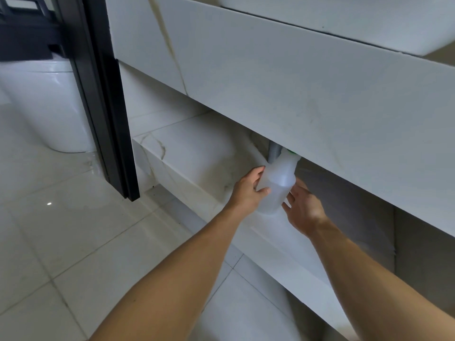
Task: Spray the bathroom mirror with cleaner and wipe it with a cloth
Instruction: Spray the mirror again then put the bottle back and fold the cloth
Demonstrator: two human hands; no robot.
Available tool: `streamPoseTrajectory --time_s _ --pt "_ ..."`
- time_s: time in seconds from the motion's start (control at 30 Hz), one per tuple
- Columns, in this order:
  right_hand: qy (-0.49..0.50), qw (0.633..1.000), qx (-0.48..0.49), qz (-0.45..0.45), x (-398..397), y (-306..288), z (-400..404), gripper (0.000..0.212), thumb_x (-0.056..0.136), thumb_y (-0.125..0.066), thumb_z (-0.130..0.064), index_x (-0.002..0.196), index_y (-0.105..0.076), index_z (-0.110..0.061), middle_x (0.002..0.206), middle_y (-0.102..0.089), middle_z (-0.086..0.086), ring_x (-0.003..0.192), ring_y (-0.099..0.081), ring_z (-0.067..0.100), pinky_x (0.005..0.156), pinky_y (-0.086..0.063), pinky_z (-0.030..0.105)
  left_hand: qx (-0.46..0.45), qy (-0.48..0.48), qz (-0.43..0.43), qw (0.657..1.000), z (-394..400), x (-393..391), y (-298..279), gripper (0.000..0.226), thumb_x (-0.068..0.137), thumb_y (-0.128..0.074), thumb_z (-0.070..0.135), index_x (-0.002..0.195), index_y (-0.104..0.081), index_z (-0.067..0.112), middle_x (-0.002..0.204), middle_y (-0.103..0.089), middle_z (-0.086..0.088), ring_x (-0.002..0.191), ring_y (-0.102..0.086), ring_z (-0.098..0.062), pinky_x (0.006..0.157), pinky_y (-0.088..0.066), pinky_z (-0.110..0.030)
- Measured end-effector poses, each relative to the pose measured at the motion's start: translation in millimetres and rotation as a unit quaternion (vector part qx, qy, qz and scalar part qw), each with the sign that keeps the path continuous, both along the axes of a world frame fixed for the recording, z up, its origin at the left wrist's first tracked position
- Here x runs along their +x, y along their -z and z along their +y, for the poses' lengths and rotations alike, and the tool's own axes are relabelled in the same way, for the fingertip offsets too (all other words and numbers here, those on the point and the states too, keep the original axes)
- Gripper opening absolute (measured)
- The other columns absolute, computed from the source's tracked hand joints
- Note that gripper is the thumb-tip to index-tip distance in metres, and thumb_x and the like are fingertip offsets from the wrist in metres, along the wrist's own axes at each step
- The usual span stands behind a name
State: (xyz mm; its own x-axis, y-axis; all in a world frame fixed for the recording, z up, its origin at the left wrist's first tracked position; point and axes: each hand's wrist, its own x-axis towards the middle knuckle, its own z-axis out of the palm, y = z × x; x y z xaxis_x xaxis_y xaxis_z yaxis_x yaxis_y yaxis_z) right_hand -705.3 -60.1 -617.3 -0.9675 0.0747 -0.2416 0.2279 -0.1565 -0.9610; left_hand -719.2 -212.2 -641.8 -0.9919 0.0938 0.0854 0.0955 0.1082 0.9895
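Floor: we see glossy pale tiles (73,242).
Vanity: our white marble counter front (295,89) overhangs 1 lower shelf (197,148).
Left: black door frame (103,99), white toilet (49,99).

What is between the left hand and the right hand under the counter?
In the head view, the translucent spray bottle lies between them. The left hand grips its side; the right hand is open beside its lower part.
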Motion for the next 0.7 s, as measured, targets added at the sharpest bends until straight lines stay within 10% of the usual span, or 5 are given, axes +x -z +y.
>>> streamPoseTrajectory --time_s 0.3,0.7 --pt "0.062 0.996 -0.057 0.004 0.5 2.5 4.3 0.032 0.106 -0.036 -0.019 0.129 -0.058 -0.025 0.136 -0.059 -0.004 0.133 -0.050 0.020 0.113 -0.037 0.050 -0.069 0.053 -0.075 0.993 -1.5 -18.9 -3.6 0.046 0.104 -0.033 0.048 0.150 -0.030 0.052 0.155 -0.031 0.012 0.138 -0.037 -0.012 0.104 -0.030 -0.026" --pt "0.102 0.992 -0.067 0.005 13.4 -1.2 -4.0 0.035 0.107 -0.034 -0.021 0.138 -0.051 -0.022 0.149 -0.050 0.000 0.141 -0.042 0.021 0.117 -0.033 0.049 0.143 0.076 -0.184 0.970 2.3 -19.7 -5.5 0.076 0.100 -0.013 0.064 0.151 -0.042 0.016 0.152 -0.048 0.000 0.142 -0.042 -0.016 0.122 -0.028 -0.042"
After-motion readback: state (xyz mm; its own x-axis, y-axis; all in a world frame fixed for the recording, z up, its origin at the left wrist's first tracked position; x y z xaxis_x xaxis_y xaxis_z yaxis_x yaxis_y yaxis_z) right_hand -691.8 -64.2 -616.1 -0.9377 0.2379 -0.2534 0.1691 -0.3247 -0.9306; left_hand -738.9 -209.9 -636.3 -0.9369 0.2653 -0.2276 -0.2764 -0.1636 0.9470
